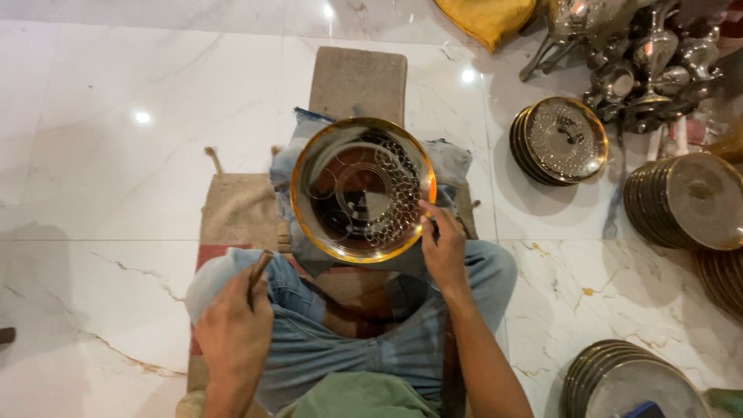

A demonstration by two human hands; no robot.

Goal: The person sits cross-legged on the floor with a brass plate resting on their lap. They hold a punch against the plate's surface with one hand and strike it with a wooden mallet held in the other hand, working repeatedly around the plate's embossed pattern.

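We see the right hand (443,251) pinching the plate (362,190) at four o'clock; the left hand (234,329) is closed, perhaps on a tool (259,271).

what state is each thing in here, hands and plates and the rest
round metal plate: face up over the lap, partly engraved with circles
right hand: grips the plate's rim
left hand: closed on a thin brown tool, away from the plate
plate stacks: piled on the floor, untouched
metal vessels: clustered at top right
yellow cloth: bunched up
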